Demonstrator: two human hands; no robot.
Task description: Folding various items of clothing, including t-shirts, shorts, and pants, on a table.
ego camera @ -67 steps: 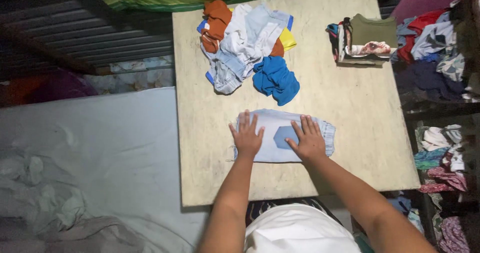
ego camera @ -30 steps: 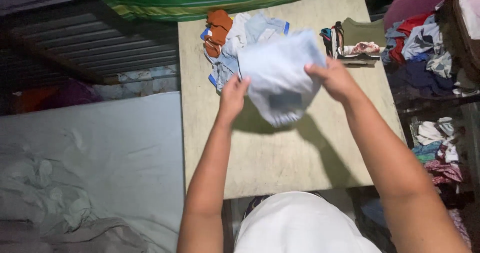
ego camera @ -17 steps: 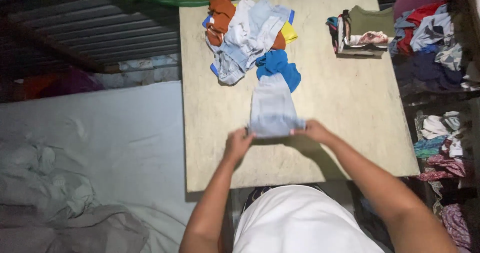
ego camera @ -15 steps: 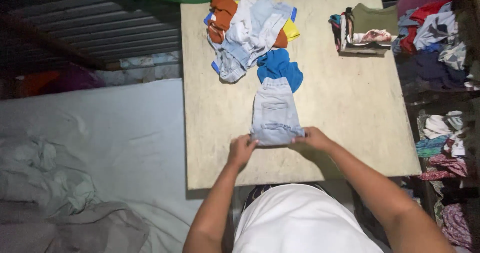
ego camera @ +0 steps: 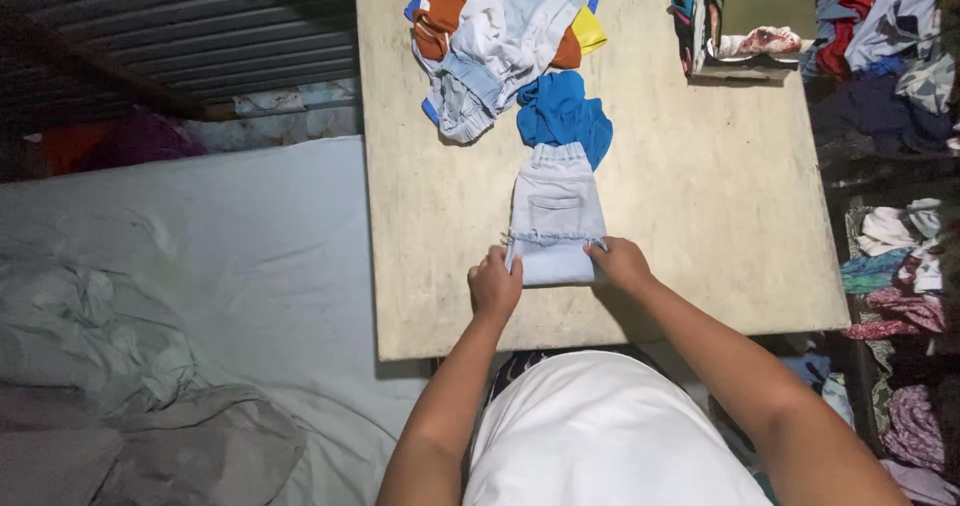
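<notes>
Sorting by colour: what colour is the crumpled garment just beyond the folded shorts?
Bright blue garment, seen in the head view.

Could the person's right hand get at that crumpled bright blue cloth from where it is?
Probably yes: the right hand grips the pale denim shorts, and the crumpled bright blue cloth lies just beyond them, nothing between.

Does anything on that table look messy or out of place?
Only the heap of unfolded clothes at the table's far edge looks messy. The pale denim shorts lie straight between both hands, left hand, right hand, and the folded stack is tidy.
</notes>
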